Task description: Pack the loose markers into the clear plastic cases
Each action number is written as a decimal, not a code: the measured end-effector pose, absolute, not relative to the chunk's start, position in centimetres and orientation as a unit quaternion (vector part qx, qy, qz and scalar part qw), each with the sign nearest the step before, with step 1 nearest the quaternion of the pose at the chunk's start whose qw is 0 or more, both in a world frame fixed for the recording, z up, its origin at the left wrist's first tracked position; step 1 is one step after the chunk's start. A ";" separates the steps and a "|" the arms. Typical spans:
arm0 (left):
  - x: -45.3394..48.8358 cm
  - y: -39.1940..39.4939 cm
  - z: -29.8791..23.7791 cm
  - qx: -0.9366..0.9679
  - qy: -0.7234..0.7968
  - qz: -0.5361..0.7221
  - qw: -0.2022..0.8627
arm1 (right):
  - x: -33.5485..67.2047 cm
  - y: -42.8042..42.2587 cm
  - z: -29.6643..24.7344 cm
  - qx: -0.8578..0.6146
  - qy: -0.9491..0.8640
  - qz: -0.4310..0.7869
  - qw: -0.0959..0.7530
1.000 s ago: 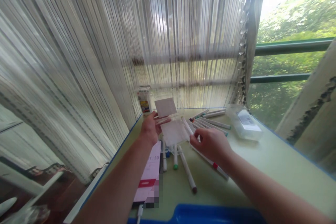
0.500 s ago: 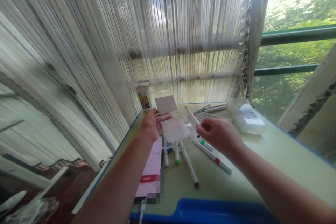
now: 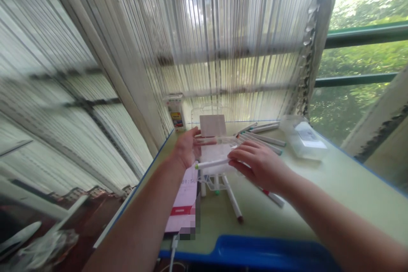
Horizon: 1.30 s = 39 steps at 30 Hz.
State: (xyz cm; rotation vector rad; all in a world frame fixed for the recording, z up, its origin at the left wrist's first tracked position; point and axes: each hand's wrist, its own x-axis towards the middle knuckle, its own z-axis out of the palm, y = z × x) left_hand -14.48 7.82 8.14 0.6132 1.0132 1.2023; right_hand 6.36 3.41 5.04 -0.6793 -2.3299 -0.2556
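Observation:
My left hand [image 3: 187, 148] grips the left side of an open clear plastic case [image 3: 219, 186], fingers partly seen through it. A pale card [image 3: 213, 126] shows in its raised lid. In my right hand [image 3: 261, 162] is a white marker [image 3: 213, 163] with a light green end pointing left. It lies sideways over the near part of the case; whether it touches the bottom I cannot tell. Beneath and in front of the case are several loose markers, one with a brown end [image 3: 234, 200].
More white markers [image 3: 266, 139] lie behind my right hand. A second clear plastic box [image 3: 308, 141] stands at the right, a labelled container [image 3: 176, 113] at the back left. A phone [image 3: 181, 204] with a cable lies by my left forearm. A blue tray edge [image 3: 255, 248] runs along the front.
My right hand has brought the marker left over the case, turning it from slanted to nearly level. The case has shifted slightly right in my left hand, and the view has turned a little.

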 end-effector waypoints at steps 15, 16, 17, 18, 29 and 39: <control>-14.1 7.3 8.4 0.292 0.451 0.541 0.647 | 6.2 3.2 4.8 -0.254 -0.909 0.012 0.330; -14.1 7.4 8.4 0.291 0.453 0.544 0.644 | 6.3 3.2 4.8 -0.256 -0.908 0.015 0.331; -14.2 7.4 8.4 0.291 0.456 0.546 0.640 | 6.3 3.2 4.8 -0.257 -0.907 0.018 0.334; -14.2 7.4 8.4 0.291 0.459 0.547 0.637 | 6.3 3.2 4.8 -0.257 -0.905 0.021 0.338; -14.0 7.0 8.8 0.271 0.463 0.551 0.640 | 6.4 3.4 4.7 -0.233 -0.900 0.022 0.369; -14.2 7.4 8.5 0.277 0.479 0.538 0.636 | 6.6 4.1 4.4 -0.236 -0.903 0.051 0.357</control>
